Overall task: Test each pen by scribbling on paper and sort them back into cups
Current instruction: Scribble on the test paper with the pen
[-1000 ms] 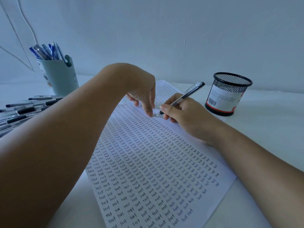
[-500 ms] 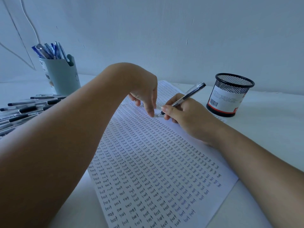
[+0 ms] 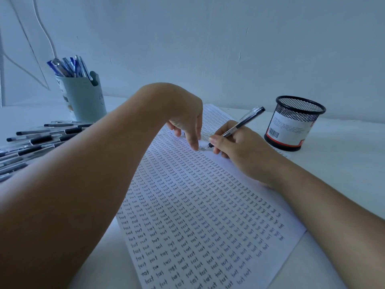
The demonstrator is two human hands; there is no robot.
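A sheet of paper point(image 3: 200, 215) covered in rows of the handwritten word "test" lies across the table. My right hand point(image 3: 239, 151) grips a clear pen with a black cap end point(image 3: 239, 124), its tip on the paper near the far end. My left hand point(image 3: 187, 122) reaches over from the left and presses its fingertips on the paper right beside the pen tip. A pale blue cup point(image 3: 83, 97) holding several blue pens stands at the back left. A black mesh cup point(image 3: 293, 124) with a white label stands at the right.
A heap of several black-capped pens point(image 3: 35, 142) lies on the table at the left, in front of the blue cup. A white wall runs close behind the table, with a thin cable point(image 3: 44, 28) hanging at the upper left.
The pen tip has shifted a little on the paper while my right hand writes. My left hand stays pressed beside it.
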